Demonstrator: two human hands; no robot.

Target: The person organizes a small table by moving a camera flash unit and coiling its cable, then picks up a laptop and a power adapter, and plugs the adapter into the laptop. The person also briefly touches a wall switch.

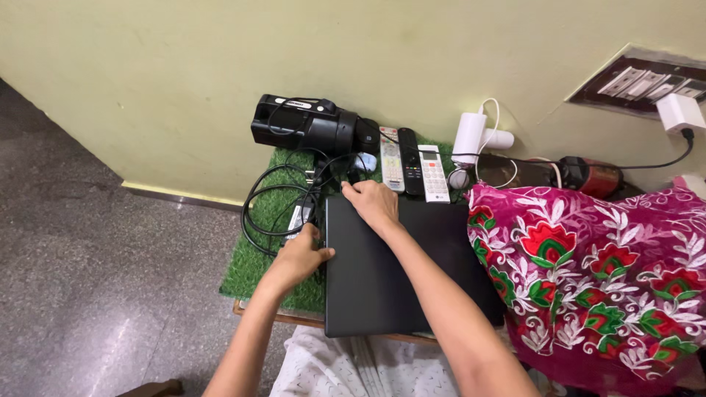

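Few things here count as labels or screens. The white remote control (434, 173), lying on the green mat (254, 268) just right of a black remote (409, 162), carries a small pale rectangular screen near its top end. The black boxy device (294, 123) against the wall bears a small light label strip on its upper face. The closed dark laptop (382, 272) keeps its screen folded away, out of sight. No packages or signs show.

Soft, even light filled the scene; shadows were faint, focus sharp throughout, with wide-angle bending at the left and right edges.
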